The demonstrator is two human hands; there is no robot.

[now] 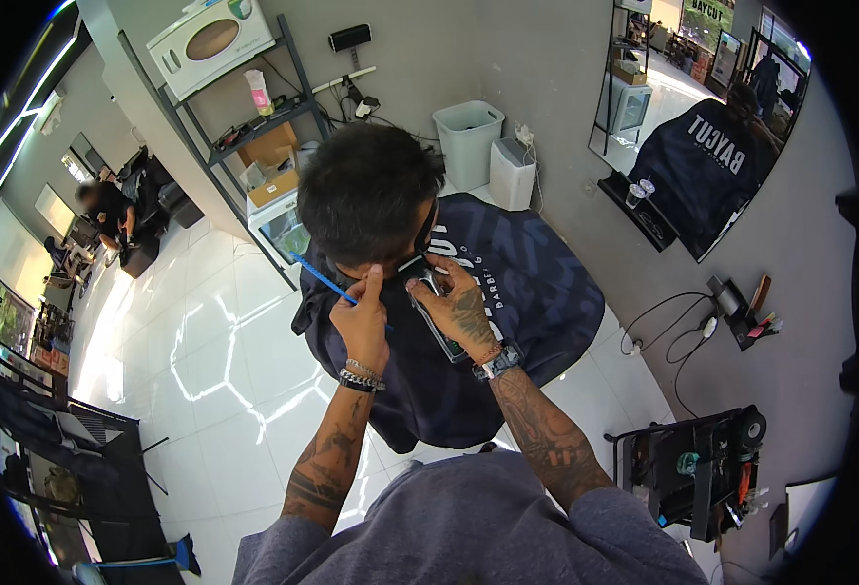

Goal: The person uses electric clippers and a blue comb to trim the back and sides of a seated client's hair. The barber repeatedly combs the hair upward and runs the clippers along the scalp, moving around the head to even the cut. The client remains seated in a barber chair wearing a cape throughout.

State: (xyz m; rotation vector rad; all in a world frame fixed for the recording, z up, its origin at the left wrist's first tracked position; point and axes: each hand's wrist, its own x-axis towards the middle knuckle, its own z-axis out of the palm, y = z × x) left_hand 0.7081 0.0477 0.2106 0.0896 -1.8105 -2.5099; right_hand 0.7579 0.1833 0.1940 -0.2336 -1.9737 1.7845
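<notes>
A seated person with short dark hair (367, 194) is before me, covered by a black barber cape (539, 270) with white lettering. My left hand (362, 314) grips a blue comb (321, 276), its thumb raised against the side of the person's head near the ear. In my right hand (458, 300) is a hair clipper (429, 318), its blade end close to the person's head beside my left thumb. Whether the blade touches hair, I cannot tell. Part of the comb is hidden behind my left fingers.
A tool trolley (700, 468) stands at the lower right, below cables and a wall holder (740, 311). Beyond the cape are a bin (466, 142) and a white appliance (513, 172). Shelving (254, 139) rises at upper left; a mirror (700, 139) hangs right. Another person (111, 212) sits farther off.
</notes>
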